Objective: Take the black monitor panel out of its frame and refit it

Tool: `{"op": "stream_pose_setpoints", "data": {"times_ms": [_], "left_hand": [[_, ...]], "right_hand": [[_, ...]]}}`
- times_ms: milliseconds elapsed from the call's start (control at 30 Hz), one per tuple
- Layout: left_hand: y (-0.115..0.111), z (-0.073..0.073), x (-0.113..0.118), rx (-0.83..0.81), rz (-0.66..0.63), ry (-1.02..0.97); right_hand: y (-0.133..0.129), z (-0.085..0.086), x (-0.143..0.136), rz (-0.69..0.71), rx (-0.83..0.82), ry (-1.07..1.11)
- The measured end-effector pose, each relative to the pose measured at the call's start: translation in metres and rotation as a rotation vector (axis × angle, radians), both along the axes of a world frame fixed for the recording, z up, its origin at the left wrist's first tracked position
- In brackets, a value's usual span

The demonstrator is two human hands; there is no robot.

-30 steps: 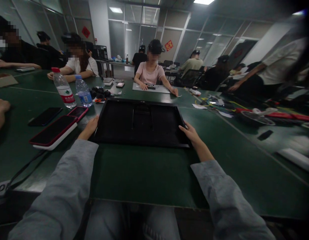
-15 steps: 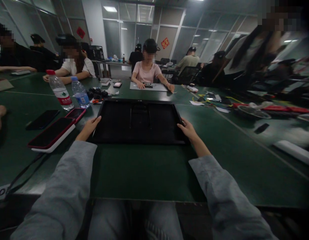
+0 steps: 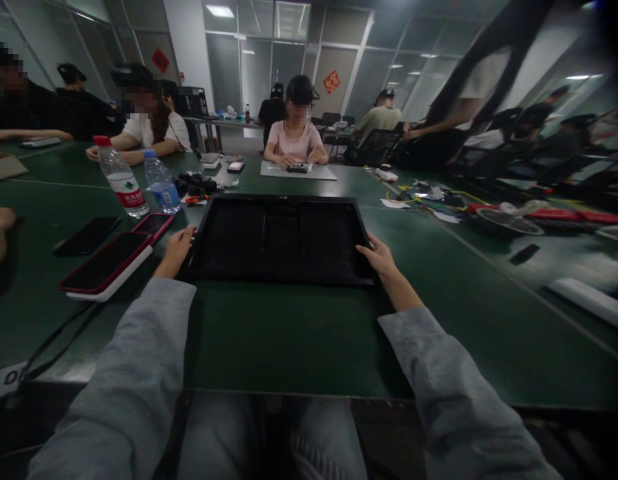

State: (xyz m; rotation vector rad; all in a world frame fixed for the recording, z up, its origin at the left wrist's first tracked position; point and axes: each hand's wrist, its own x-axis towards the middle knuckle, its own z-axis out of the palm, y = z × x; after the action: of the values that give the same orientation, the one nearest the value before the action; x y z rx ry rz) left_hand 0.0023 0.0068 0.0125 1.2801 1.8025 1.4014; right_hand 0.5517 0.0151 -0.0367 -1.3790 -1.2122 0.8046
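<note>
A wide black monitor housing (image 3: 229, 243), shaped like a shallow tray with a raised rim and a recessed middle section, lies in front of me on the green table. At its left edge is my left hand (image 3: 177, 252), fingers curled against the rim. My right hand (image 3: 381, 257) grips the opposite edge, its thumb over the rim and the other fingers mostly hidden beneath or behind. A faint light logo sits on the housing's far edge.
To the left are two phones, a red-edged one (image 3: 109, 262) and a dark one (image 3: 87, 236), plus a red-capped bottle (image 3: 123, 183) and a blue-capped bottle (image 3: 161, 183). Cables and loose parts (image 3: 433, 193) lie at the right. A person (image 3: 295, 137) sits opposite.
My left thumb has come off the top of the left rim, and that hand has shifted slightly left. The housing moves little. The person opposite has drawn both hands together.
</note>
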Motion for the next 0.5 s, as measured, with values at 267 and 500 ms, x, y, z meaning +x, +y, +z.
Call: {"op": "stream_pose_setpoints", "data": {"times_ms": [267,500], "left_hand": [[0.0,-0.001,0.001,0.003,-0.024,-0.102],[0.01,-0.015,-0.011,0.028,-0.059,-0.118]], "right_hand": [[-0.001,-0.001,0.021,-0.213,0.068,-0.068],[-0.004,-0.004,0.047,-0.514,0.19,-0.08]]}}
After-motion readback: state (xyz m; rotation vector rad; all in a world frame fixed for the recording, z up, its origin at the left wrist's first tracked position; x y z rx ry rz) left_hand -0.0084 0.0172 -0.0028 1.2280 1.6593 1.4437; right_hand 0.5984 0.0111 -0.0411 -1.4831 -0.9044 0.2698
